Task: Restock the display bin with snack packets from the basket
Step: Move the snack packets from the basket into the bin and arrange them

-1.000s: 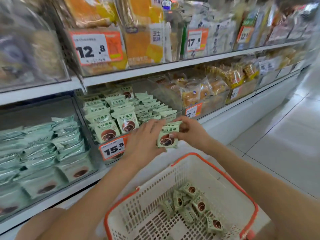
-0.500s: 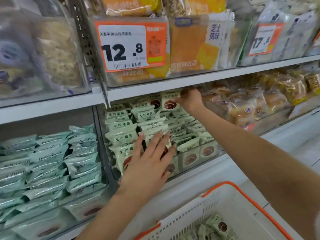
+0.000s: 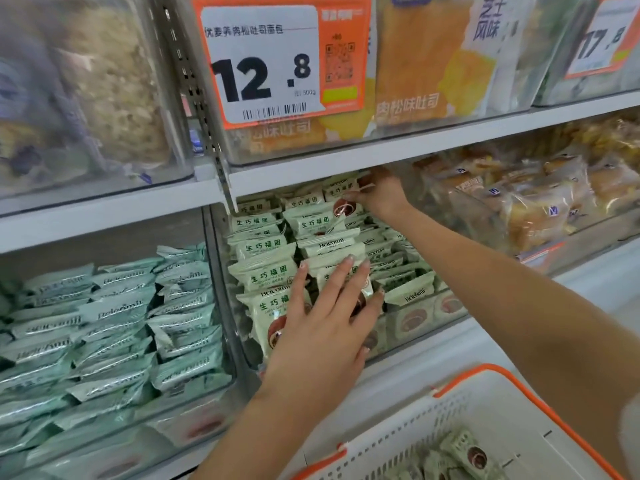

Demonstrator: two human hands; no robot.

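Placing step: my right hand (image 3: 379, 194) pinches a snack packet (image 3: 341, 199) at the display bin (image 3: 415, 336) back; left hand (image 3: 323, 327), flat, steadies the front row. Next, I'd release, then reach into the basket (image 3: 519, 407).

Pale green snack packets (image 3: 263, 277) stacked in clear display bin (image 3: 420, 329), frame centre; more loose in white orange-rimmed basket (image 3: 491, 407), lower right.

Both my forearms are bare with no sleeves showing, and my left hand (image 3: 323, 327) and right hand (image 3: 381, 194) wear no rings or gloves.
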